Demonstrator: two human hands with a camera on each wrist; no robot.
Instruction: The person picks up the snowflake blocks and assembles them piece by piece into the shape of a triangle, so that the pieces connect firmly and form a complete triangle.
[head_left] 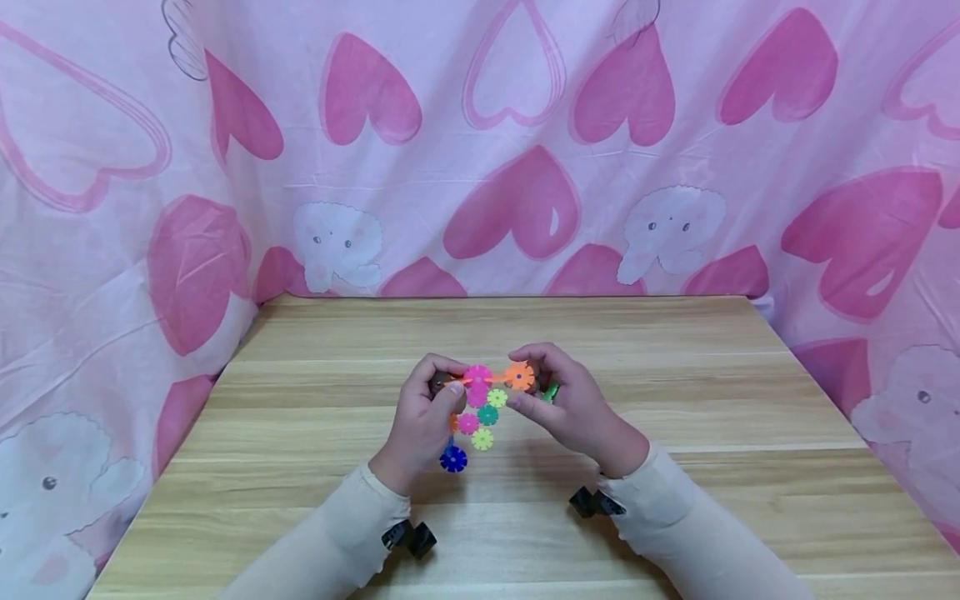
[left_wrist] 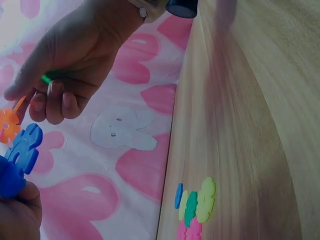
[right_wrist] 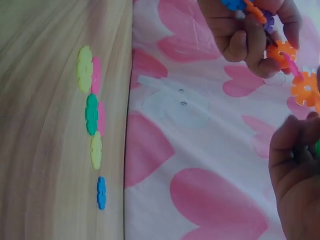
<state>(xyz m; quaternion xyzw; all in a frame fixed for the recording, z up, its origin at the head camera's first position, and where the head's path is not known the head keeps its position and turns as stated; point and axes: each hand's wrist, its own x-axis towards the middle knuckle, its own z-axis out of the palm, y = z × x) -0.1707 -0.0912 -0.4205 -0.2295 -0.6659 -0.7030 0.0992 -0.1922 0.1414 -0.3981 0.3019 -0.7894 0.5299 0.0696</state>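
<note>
Notched plastic building discs are joined into a chain, which my left hand (head_left: 427, 408) grips at one end. In the head view the chain has a pink disc (head_left: 477, 378) and, at its right end, an orange disc (head_left: 519, 376). My right hand (head_left: 577, 400) pinches that orange disc between thumb and fingers. A green disc (head_left: 551, 392) shows within the curled fingers of the same hand. Below the left hand hangs a dark blue disc (head_left: 453, 458). The right wrist view shows a purple disc (right_wrist: 269, 22) at the left fingers, partly hidden.
Loose discs lie on the wooden table (head_left: 300, 467) beneath the hands: a yellow disc (right_wrist: 85, 69), a green disc (right_wrist: 92, 114), a light blue disc (right_wrist: 101, 193) and several others. A pink heart-print curtain (head_left: 420, 192) stands behind the table and along its sides.
</note>
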